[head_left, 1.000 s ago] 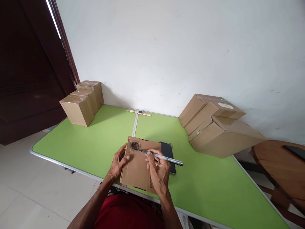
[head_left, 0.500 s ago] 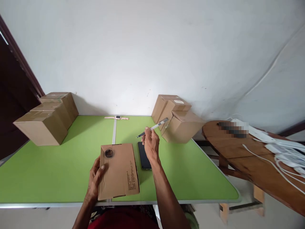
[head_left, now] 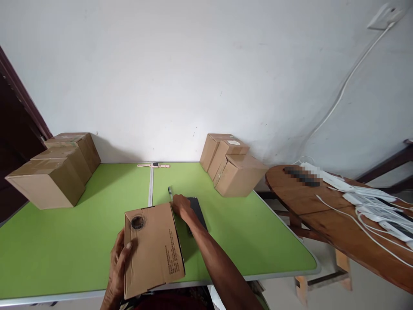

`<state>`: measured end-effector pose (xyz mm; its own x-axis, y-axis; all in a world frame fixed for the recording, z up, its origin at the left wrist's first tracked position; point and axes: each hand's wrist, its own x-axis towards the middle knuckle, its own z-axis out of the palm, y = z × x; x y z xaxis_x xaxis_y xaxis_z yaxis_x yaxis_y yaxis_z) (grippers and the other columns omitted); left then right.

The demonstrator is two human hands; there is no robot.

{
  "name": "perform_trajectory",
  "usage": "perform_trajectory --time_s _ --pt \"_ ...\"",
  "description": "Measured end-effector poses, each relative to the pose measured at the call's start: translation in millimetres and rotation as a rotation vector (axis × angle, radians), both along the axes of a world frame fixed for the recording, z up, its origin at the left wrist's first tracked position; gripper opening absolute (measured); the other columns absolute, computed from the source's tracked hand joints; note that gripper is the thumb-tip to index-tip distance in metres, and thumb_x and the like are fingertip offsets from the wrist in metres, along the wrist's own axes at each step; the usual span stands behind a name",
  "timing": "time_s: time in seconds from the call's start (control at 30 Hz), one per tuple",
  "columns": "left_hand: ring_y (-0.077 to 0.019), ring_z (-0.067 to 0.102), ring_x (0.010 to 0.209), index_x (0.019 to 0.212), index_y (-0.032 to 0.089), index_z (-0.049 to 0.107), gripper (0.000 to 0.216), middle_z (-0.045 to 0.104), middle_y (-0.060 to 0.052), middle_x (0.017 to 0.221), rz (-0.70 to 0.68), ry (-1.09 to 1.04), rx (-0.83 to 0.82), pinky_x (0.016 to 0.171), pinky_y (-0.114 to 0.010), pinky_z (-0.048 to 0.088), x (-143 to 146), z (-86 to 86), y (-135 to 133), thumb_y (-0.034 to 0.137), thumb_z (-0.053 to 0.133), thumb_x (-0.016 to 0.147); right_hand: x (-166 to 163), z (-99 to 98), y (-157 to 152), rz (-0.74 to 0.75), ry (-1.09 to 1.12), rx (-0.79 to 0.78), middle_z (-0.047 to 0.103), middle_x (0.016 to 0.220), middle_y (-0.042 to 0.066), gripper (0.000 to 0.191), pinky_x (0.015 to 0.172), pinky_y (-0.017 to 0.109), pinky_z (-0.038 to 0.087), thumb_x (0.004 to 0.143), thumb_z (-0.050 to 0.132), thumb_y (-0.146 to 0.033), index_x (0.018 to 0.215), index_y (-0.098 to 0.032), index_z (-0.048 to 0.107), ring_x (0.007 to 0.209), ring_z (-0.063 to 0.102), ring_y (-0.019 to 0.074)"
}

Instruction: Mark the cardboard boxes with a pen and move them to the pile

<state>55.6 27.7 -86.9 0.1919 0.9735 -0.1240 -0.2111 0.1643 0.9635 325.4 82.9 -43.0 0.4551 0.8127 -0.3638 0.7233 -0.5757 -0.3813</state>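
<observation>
This is looking like a home: a plain wall (head_left: 155,77) is backing the green table (head_left: 90,241), a dark door (head_left: 13,122) flanking its left edge.

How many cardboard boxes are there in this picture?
7: the box held by the left hand, three in the left row, three in the right row. Others may be hidden behind.

Brown box (head_left: 151,249) with dark circle (head_left: 137,222) and dark lettering (head_left: 173,254), black-and-grey pen (head_left: 170,191), dark phone (head_left: 199,212), green tabletop (head_left: 258,241)

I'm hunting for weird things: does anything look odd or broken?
Yes: the box in the left hand has a dark, scribbled-looking round spot near its upper-left corner. It looks messy beside the printed writing; maybe it's a hole.
</observation>
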Motion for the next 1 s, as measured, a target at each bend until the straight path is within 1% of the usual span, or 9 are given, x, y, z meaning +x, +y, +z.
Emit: perform_trajectory --time_s 0.13,0.23,0.37,0.5,0.6,0.7,0.77,0.9,1.0 --pt "-0.0399 0.072 0.117 0.131 0.023 0.075 0.081 0.079 -0.009 0.127 0.013 -0.040 -0.016 0.084 -0.037 0.065 2.9 0.4 -1.4 0.068 0.089 0.065 2.1 6.2 -27.9 -0.047 -0.088 0.067 0.070 0.126 0.009 0.031 0.093 0.044 0.061 0.102 0.069 -0.039 0.126 -0.019 0.067 0.108 0.071 0.0239" --pt "-0.0393 0.073 0.114 0.131 0.022 0.074 0.083 0.078 -0.010 0.128 -0.011 -0.049 -0.027 0.079 -0.035 0.064 3.9 5.9 -2.8 0.066 0.090 0.062 4.3 4.8 -66.0 -0.154 -0.185 0.165 0.065 0.135 0.020 0.042 0.098 0.047 0.057 0.103 0.066 -0.042 0.132 -0.013 0.063 0.125 0.064 0.0334" --pt "-0.0377 0.074 0.109 0.130 0.021 0.073 0.083 0.078 -0.011 0.128 -0.039 -0.047 -0.020 0.074 -0.032 0.063 2.5 9.0 -1.5 0.067 0.090 0.062 4.7 -9.9 -106.2 -0.302 -0.193 0.177 0.061 0.131 0.036 0.062 0.098 0.062 0.052 0.086 0.082 -0.043 0.126 0.000 0.063 0.132 0.055 0.0521" --pt "-0.0370 0.074 0.110 0.134 0.020 0.070 0.086 0.077 -0.012 0.129 -0.055 -0.055 -0.012 0.075 -0.032 0.063 1.7 2.1 0.1 0.065 0.090 0.065 9.8 -23.7 -114.7 -0.381 -0.069 0.261 0.061 0.132 0.039 0.069 0.094 0.059 0.054 0.072 0.090 -0.040 0.122 -0.001 0.064 0.131 0.057 0.0535" --pt "-0.0371 0.075 0.110 0.133 0.020 0.070 0.080 0.077 -0.012 0.130 -0.038 -0.096 -0.003 0.076 -0.033 0.063 3.2 -3.3 -0.6 0.063 0.089 0.068 20.2 -29.0 -114.6 -0.424 0.104 0.352 0.069 0.122 0.036 0.062 0.084 0.054 0.058 0.067 0.088 -0.041 0.113 -0.005 0.068 0.116 0.068 0.0513" --pt "-0.0380 0.074 0.112 0.133 0.021 0.070 0.075 0.076 -0.013 0.131 -0.047 -0.120 0.029 0.080 -0.035 0.063 4.7 -4.9 -1.8 0.062 0.087 0.072 28.0 -33.6 -123.5 -0.403 0.369 0.452 0.080 0.096 0.019 0.041 0.069 0.046 0.062 0.070 0.077 -0.047 0.097 -0.017 0.072 0.093 0.078 0.0408" --pt "-0.0390 0.073 0.116 0.137 0.020 0.068 0.076 0.075 -0.014 0.134 -0.086 -0.131 0.054 0.085 -0.038 0.063 5.1 -4.9 -2.2 0.062 0.085 0.076 28.9 -35.4 -136.4 -0.396 0.540 0.513 0.082 0.090 0.013 0.041 0.067 0.045 0.063 0.070 0.073 -0.053 0.094 -0.020 0.073 0.087 0.080 0.0377" --pt "-0.0389 0.070 0.120 0.142 0.020 0.064 0.074 0.072 -0.015 0.137 -0.118 -0.172 0.100 0.092 -0.041 0.061 7.7 -5.8 -2.8 0.059 0.081 0.082 23.6 -27.8 -169.8 -0.435 0.906 0.655 0.082 0.110 0.015 0.054 0.087 0.051 0.066 0.069 0.078 -0.058 0.106 -0.019 0.074 0.102 0.080 0.0382" --pt "-0.0381 0.070 0.119 0.143 0.020 0.064 0.074 0.073 -0.015 0.136 -0.112 -0.179 0.109 0.092 -0.040 0.060 14.2 -5.8 -1.6 0.058 0.081 0.082 13.9 -8.7 -185.7 -0.564 1.273 0.823 0.078 0.127 0.012 0.055 0.096 0.051 0.064 0.067 0.094 -0.042 0.116 -0.023 0.077 0.112 0.077 0.0362"
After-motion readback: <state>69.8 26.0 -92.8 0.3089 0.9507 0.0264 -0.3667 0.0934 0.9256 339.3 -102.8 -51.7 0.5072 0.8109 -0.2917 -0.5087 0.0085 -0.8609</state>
